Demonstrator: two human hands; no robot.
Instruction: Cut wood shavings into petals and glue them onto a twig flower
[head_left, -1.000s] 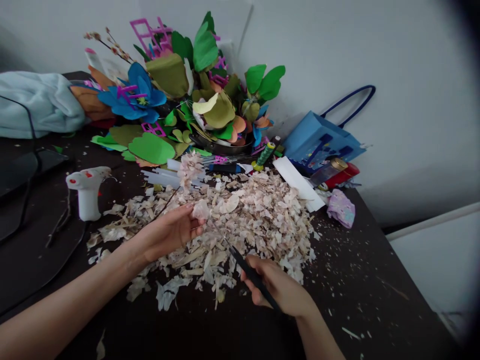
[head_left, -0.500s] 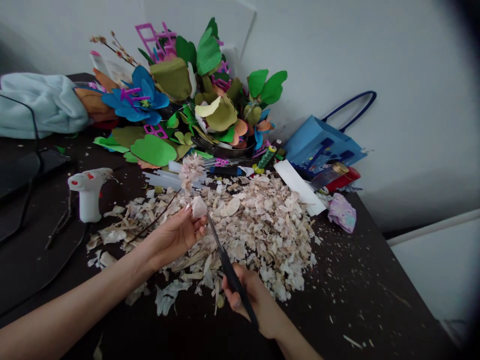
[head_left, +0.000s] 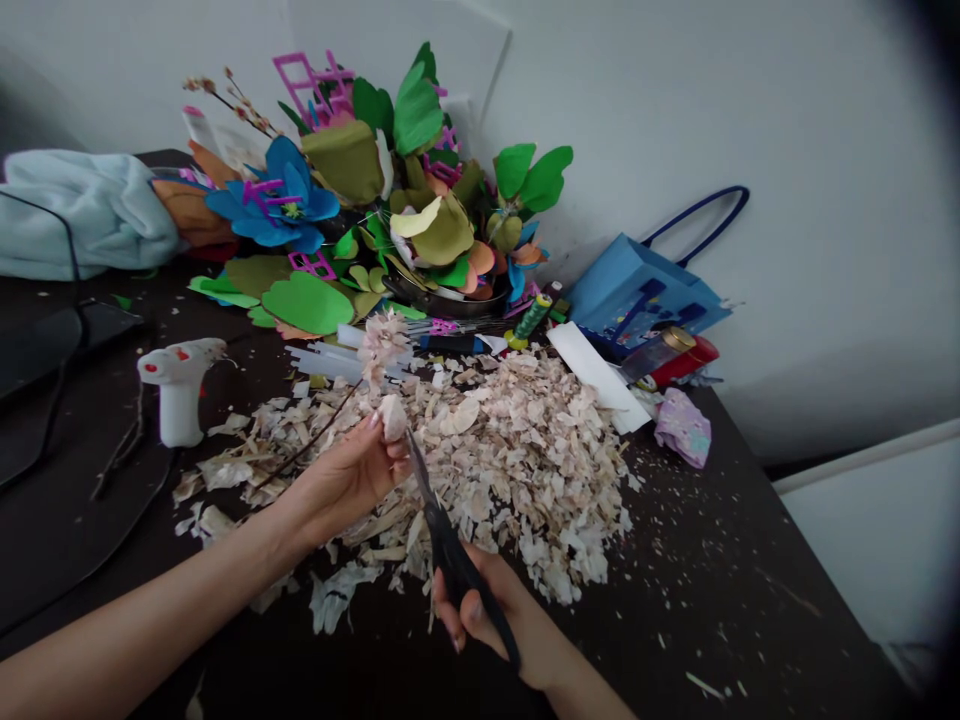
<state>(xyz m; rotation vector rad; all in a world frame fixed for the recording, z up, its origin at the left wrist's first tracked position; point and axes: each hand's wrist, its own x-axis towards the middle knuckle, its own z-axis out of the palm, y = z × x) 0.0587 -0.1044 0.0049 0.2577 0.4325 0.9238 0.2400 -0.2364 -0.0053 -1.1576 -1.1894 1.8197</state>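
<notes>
Between thumb and fingers, my left hand [head_left: 356, 480] pinches a small pale pink petal piece [head_left: 392, 417]. My right hand [head_left: 487, 605] grips black-handled scissors [head_left: 448, 548], whose blades point up and left, their tips close beside the petal piece. Whether the tips touch it I cannot tell. Under both hands spreads a heap of dry, pale petal scraps [head_left: 525, 450]. Just beyond my left fingers a twig with a pale pink blossom [head_left: 384, 342] lies across the heap, its stem running down to the left.
A white glue gun [head_left: 180, 385] stands at left with its cord on the dark table [head_left: 720, 580]. Behind the heap are glue sticks [head_left: 322, 362], a green thread spool [head_left: 532, 317] and piled paper flowers [head_left: 442, 230]. A blue bag [head_left: 637, 290] and white strip [head_left: 600, 378] are at right.
The scissors and my right hand have shifted slightly left, and the scissors have turned a little. The petal piece in my left hand has tilted and moved slightly left.
</notes>
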